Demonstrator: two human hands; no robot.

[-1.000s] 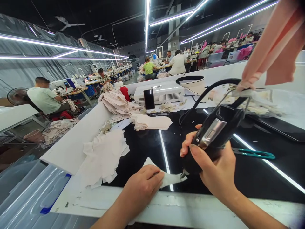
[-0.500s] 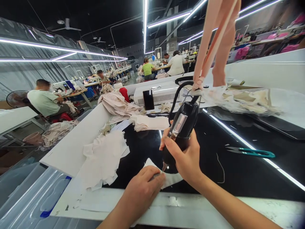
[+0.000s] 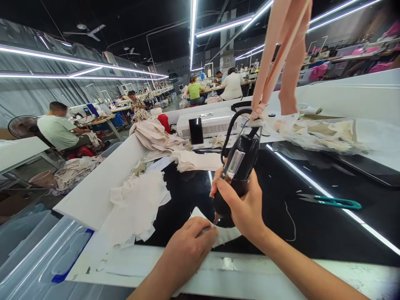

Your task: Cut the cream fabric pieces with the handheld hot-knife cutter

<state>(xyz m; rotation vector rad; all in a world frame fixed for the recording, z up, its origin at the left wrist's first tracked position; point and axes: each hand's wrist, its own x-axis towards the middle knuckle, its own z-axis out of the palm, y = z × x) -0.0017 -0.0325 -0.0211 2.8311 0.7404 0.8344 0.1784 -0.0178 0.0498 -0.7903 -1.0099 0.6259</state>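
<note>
My right hand [image 3: 246,204] is wrapped round a black corded hand-held power tool [image 3: 240,160], tilted with its narrow tip pointing down. Pink fabric strips tied to its top run upward out of view. Under the tip lies a small white fabric piece [image 3: 227,236] on the black tabletop. My left hand [image 3: 193,245] holds that piece down, its fingers closed and bunched against the edge close to the tip. The exact contact between tip and fabric is hidden by my fingertips.
White fabric pieces [image 3: 137,204] lie stacked to the left. Teal thread snips [image 3: 334,201] and a loose thread [image 3: 290,223] rest at right. Behind stand a phone [image 3: 196,131], a white vented box [image 3: 212,121] and cream fabric piles [image 3: 156,137]. Co-workers sit at sewing machines farther off.
Both hands, the tool and the white fabric piece keep nearly the same positions. The whole view shifts very slightly, and the ceiling fan blades have turned.
</note>
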